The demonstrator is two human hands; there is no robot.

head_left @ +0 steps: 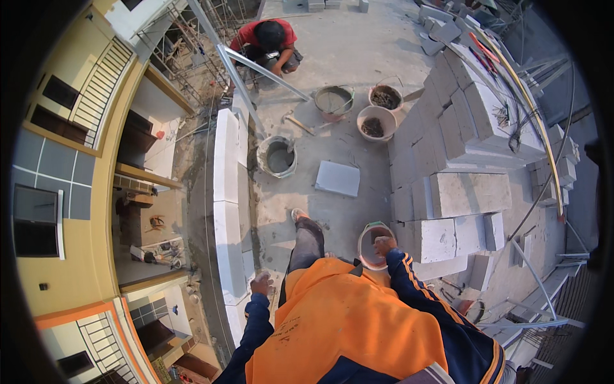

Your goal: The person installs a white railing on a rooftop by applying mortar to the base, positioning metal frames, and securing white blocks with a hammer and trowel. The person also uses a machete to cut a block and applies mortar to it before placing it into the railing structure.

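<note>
Rooftop masonry site seen from above the worker's head. The right hand [384,245] is reaching forward with the arm bent at the elbow, its blue, orange-striped sleeve running up from the lower edge; the fingers are curling over the near rim of a pale bucket [373,246] and gripping it. The bucket is standing on the concrete slab [345,57], just beside the stack of grey lightweight blocks [448,160] on its right. The left hand [261,283] is hanging lower, at the end of a nearly straight arm, and is resting on or just above the top of the white block wall [227,211]; whether its fingers are spread or closed cannot be told, as the hand is small and dusty. The worker's left leg, in grey trousers, is stepping forward between the two hands. Farther ahead, a mortar bucket [277,156] is standing by the wall, a single flat block [338,178] is lying near it, and a person in a red shirt [265,40] is crouching beside three more buckets [358,105].
</note>
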